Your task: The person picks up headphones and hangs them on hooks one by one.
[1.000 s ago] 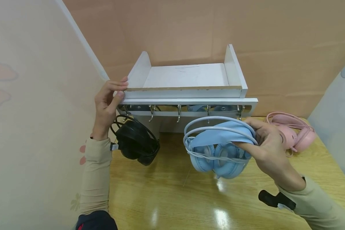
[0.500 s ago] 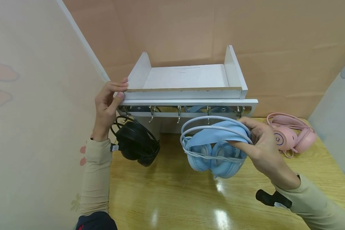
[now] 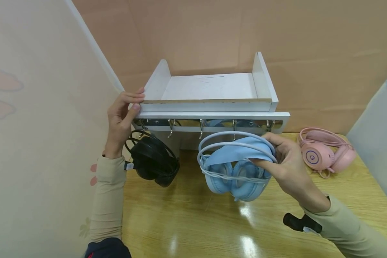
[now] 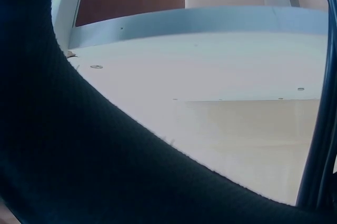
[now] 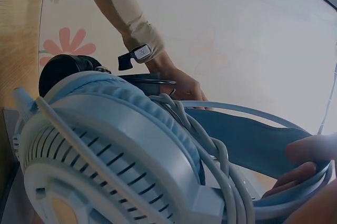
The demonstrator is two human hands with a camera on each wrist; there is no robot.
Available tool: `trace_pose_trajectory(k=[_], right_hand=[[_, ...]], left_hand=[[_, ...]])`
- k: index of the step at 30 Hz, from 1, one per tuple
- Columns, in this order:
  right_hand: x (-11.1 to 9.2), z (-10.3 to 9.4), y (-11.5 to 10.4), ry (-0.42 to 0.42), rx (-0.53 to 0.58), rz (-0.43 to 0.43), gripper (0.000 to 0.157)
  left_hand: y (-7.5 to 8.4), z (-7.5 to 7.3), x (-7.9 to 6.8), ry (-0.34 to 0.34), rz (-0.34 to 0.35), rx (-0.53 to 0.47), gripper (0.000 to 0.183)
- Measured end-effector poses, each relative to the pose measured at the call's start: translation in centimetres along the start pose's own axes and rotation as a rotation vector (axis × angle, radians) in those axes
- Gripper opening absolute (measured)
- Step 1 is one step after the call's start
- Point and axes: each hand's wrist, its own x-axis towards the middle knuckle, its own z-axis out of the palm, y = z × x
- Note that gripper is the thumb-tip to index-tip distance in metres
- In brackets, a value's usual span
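Note:
My right hand (image 3: 287,165) grips the headband of light blue headphones (image 3: 235,149), thumb below and fingers above. They hang just in front of the hook rail's right half, ear cups down and cable wound round them. An ear cup (image 5: 113,145) fills much of the right wrist view. My left hand (image 3: 119,118) holds the left end of the white shelf (image 3: 206,106), thumb on its front and fingers over the edge. Below that hand, black headphones (image 3: 153,157) hang at the leftmost hook; their dark surface (image 4: 79,145) blocks much of the left wrist view.
Several metal hooks (image 3: 201,129) line the rail under the shelf. Pink headphones (image 3: 319,156) lie on the wooden table (image 3: 193,222) at the right. A pale wall (image 3: 45,150) stands close on the left, and brown paper (image 3: 213,32) covers the back.
My right hand has moved left with the blue headphones along the front of the rail, uncovering more of the pink headphones. My left hand keeps its hold on the shelf.

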Motion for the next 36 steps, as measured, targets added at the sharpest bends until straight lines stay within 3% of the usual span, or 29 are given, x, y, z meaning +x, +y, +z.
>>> trace_pose_trajectory(k=[13,36], right_hand=[[0.0,0.5,0.3,-0.021,0.001,0.0,0.032],[0.4,1.2,0.4,-0.059,-0.101,0.047,0.025]], left_hand=[[-0.2,0.2,0.1,-0.006,0.003,0.004,0.016],[-0.2,0.0,0.2,0.0,0.005,0.004,0.015]])
